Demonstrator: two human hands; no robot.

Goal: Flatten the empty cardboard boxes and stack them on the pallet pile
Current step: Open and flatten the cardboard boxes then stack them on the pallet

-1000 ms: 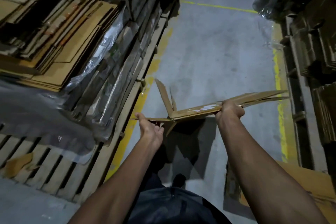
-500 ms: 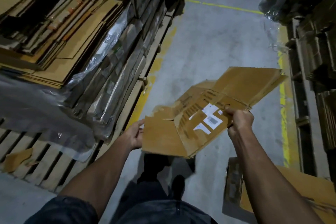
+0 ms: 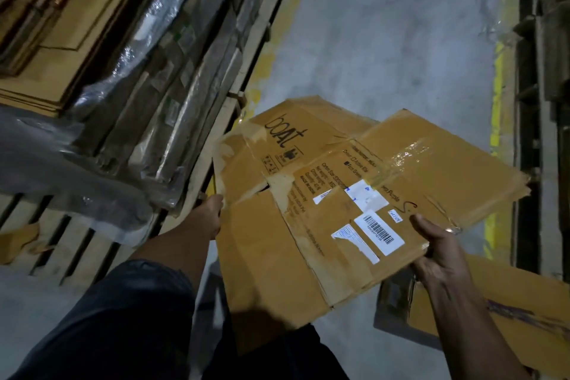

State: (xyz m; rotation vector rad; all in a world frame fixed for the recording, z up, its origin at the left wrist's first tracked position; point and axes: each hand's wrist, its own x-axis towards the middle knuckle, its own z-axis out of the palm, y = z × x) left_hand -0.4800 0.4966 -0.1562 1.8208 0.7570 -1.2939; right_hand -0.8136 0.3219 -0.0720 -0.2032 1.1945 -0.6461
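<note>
A flattened brown cardboard box [image 3: 308,225] with "boat" print, white labels and torn tape is held in front of me, its printed face tilted up. My left hand [image 3: 206,213] grips its left edge, fingers hidden behind the board. My right hand [image 3: 438,247] grips its right near edge, thumb on top beside the barcode label. The pallet pile [image 3: 77,49] of flat cardboard, partly under plastic wrap, rises at the left on a wooden pallet [image 3: 68,244].
Another flattened box [image 3: 509,311] lies on the concrete floor at the lower right. Dark racks of cardboard [image 3: 552,102] line the right side. Yellow floor lines [image 3: 495,120] border the grey aisle between the two sides.
The box has turned from edge-on to face-up and come closer to me. Both hands have kept their hold, and my view has dropped lower toward the pallet.
</note>
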